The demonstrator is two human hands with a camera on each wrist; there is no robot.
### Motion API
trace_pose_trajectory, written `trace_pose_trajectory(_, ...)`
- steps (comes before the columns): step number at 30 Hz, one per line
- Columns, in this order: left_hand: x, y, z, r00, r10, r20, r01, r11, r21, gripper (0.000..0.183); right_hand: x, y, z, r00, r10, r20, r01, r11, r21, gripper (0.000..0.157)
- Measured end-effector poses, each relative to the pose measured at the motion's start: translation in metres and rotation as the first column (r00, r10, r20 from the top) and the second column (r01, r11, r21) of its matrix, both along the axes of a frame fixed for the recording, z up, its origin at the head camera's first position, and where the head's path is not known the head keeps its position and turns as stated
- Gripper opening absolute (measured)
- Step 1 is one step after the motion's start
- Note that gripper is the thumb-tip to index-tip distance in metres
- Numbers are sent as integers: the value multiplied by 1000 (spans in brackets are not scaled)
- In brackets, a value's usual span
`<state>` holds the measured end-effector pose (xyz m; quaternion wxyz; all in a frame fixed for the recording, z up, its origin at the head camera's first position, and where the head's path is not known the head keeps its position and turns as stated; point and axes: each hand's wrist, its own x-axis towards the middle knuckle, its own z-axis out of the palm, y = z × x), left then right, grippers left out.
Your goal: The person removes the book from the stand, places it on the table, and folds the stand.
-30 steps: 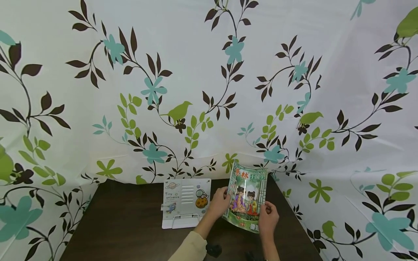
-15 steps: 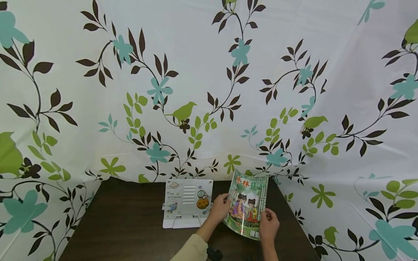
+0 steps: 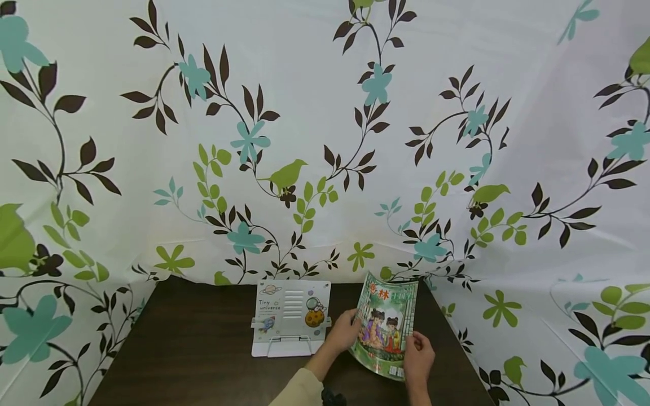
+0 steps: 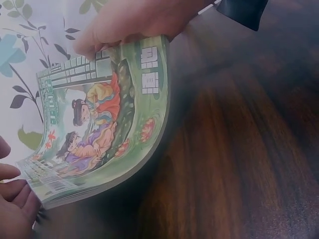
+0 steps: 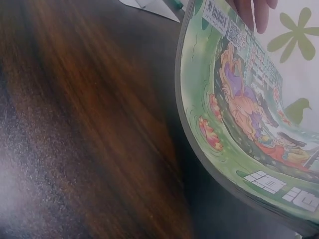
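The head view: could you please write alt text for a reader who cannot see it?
A person's left hand and right hand hold a bent green magazine by its sides over a dark table. To the left is a white "Tiny universe" stand; behind hangs a leaf-patterned cloth.

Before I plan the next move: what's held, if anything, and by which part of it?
A magazine, by its two side edges: the left fingers grip the left edge, the right fingers the right edge, each in the lower half.

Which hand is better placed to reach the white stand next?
Probably the left hand: it grips the magazine on the side nearer the white stand; the right hand holds the far side.
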<state>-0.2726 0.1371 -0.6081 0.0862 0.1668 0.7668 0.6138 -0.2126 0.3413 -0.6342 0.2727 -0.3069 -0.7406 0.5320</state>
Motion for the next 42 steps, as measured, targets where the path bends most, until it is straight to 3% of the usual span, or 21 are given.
trace_pose_trajectory(6,1,1,-10,999,-49,-18,50,998,41,48,3,1,-3,1000,-10,13,10,1000,-8,37)
trace_pose_trajectory(15,0,-5,-13,1000,0,28,-1,1000,29,50,-4,-4,-11,1000,22,21,-23,1000,3,36)
trace_pose_trajectory(22,-4,-4,-17,999,-7,38,6,1000,28,48,-5,-4,-13,999,19,47,-19,1000,3,39)
trace_pose_trajectory(33,6,-9,-14,1000,-20,-3,19,999,-47,61,-2,1,-15,990,89,110,-88,996,-14,44)
trace_pose_trajectory(37,5,-9,-18,1000,-10,-28,8,998,-67,60,-2,3,-16,987,101,123,-99,995,-20,46)
trace_pose_trajectory(42,4,-7,-27,1000,-17,-19,14,988,-156,60,-3,8,-18,983,96,157,-90,995,-46,47)
